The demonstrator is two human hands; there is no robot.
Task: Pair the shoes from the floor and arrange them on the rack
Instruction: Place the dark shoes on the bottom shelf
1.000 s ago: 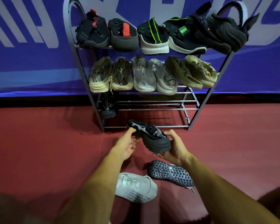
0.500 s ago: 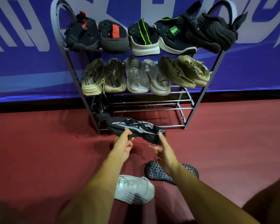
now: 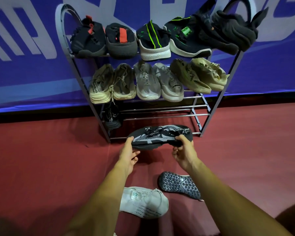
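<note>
A black-and-grey knit shoe (image 3: 160,136) is held sideways in front of the metal rack (image 3: 160,114), just above the floor. My left hand (image 3: 129,155) grips its toe end, my right hand (image 3: 184,154) grips its heel end. On the floor near me lie a white sneaker (image 3: 143,202) and a dark shoe (image 3: 179,184) turned sole-up. The rack's top shelf holds several dark shoes, the second shelf several beige and grey ones. One black shoe (image 3: 111,116) stands at the left of the third shelf.
A blue banner (image 3: 24,65) hangs behind the rack. The floor (image 3: 41,159) is red carpet, open to the left and right of the rack. The rest of the third shelf and the bottom rail hold nothing.
The held shoe has turned from pointing heel-toward-me to lying sideways, level with the rack's bottom rail. My right hand moved back onto its heel end.
</note>
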